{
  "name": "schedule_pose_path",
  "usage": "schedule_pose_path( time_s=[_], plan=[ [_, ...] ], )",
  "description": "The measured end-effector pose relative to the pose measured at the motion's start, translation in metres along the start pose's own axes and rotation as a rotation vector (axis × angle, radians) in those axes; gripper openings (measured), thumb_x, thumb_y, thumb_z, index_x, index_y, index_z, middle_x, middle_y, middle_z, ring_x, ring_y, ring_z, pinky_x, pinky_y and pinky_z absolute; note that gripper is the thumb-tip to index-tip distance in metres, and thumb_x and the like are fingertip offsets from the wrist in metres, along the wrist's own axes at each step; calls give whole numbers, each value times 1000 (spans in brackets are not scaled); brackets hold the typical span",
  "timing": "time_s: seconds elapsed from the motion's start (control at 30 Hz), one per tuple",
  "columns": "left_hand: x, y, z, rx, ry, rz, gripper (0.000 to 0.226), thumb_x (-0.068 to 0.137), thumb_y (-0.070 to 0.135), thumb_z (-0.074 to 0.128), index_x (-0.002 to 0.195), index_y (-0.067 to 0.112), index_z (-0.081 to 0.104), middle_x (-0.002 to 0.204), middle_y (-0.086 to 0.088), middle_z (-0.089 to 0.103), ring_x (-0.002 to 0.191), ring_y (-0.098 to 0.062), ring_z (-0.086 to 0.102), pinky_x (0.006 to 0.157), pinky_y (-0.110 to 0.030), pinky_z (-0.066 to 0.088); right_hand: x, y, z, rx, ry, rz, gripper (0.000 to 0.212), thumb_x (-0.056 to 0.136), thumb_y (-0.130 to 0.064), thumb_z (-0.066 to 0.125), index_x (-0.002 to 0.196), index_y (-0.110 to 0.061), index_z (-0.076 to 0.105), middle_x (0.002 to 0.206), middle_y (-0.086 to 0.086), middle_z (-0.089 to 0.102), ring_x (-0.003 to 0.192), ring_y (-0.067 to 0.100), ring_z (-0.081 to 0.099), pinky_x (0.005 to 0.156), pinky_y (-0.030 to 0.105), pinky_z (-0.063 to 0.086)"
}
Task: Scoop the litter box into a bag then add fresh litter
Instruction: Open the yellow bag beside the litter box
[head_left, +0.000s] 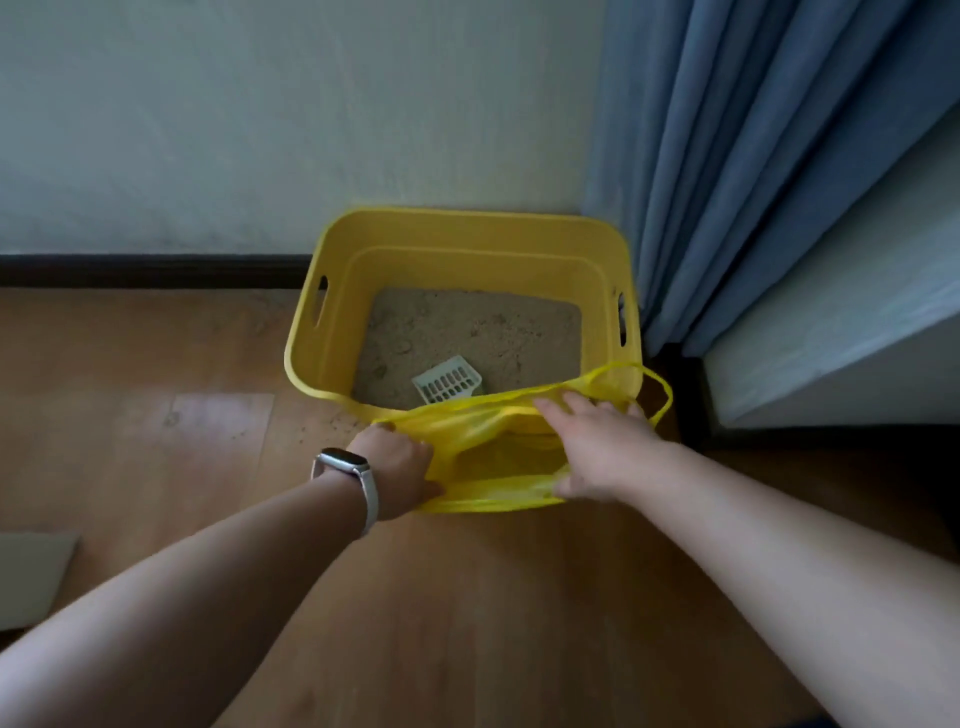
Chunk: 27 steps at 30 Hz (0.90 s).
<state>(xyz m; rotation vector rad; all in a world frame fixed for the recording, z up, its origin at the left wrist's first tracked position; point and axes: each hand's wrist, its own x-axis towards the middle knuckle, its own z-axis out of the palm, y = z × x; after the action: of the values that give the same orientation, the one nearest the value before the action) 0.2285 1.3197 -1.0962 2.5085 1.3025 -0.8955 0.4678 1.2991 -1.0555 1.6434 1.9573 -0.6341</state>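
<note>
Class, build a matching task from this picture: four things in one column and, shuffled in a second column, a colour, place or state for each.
1. scoop
2. bag
3. curtain
4. watch

a. blue, hanging right of the litter box
b. white, lying on the litter
c. worn on the left arm
d. yellow, mouth open

Pairs: 1-b, 2-d, 3-a, 4-c

Behind the yellow bag
It hides the near rim of the litter box and the handle of the scoop. Fingertips of the left hand vanish inside it. The right hand is blurred, its grip unclear. A grey sheet runs off frame.
</note>
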Motion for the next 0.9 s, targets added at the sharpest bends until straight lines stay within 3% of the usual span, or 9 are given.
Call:
schedule_pose_path(
  time_s=[0.07,0.17,0.27,0.37,0.47,0.63,0.73,0.9],
  plan=[
    [-9,-10,-11,56,46,85,54,89,66,45,112,18,55,100,-5,69,94,-28,61,75,-35,35,-7,-8,2,-30,5,34,111,78,-56,72,155,-34,-4,164,2,4,144,36,25,113,58,27],
    [-23,-25,-26,145,165,196,68,80,70,54,123,18,44,96,-2,68,87,-25,64,86,-38,41,-18,-20,-1,-7,-30,76,115,76,-60,73,154,-36,-7,165,3,-5,148,38,14,111,54,35],
    [-35,-47,-31,214,258,209,85,74,69,63,136,19,32,117,-6,57,103,-27,59,90,-39,43,-29,-40,-7,-34,-54,43,118,73,-66,71,154,-37,-9,165,3,-6,149,36,14,106,49,40],
    [-47,-68,-22,224,251,241,97,73,61,70,146,22,21,141,-11,40,124,-30,46,97,-43,44,-32,-68,-7,-63,-101,18,118,71,-71,68,154,-37,-8,164,1,4,146,33,22,104,48,42],
    [-54,-91,-12,232,228,270,101,75,57,71,150,25,12,151,-10,29,133,-29,38,104,-42,39,-15,-92,-4,-46,-200,8,118,71,-72,67,154,-38,-9,164,-1,4,147,31,23,109,48,36],
    [-46,-120,7,150,317,171,68,83,29,60,144,25,31,138,-1,47,125,-23,47,100,-37,40,18,-109,16,17,-288,-33,117,72,-67,71,153,-40,-10,165,1,-2,149,30,18,115,45,32],
    [-38,-125,13,51,356,128,48,90,36,54,135,23,44,133,0,51,121,-22,48,98,-37,43,28,-112,22,7,-256,-43,114,74,-63,72,155,-37,-4,165,2,4,148,30,21,113,43,34],
    [-36,-140,16,-32,531,66,25,97,31,45,106,17,64,105,-2,60,96,-22,53,76,-35,48,31,-115,26,55,-280,-64,102,80,-50,74,156,-31,9,160,4,19,143,30,30,110,42,39]
  ],
)
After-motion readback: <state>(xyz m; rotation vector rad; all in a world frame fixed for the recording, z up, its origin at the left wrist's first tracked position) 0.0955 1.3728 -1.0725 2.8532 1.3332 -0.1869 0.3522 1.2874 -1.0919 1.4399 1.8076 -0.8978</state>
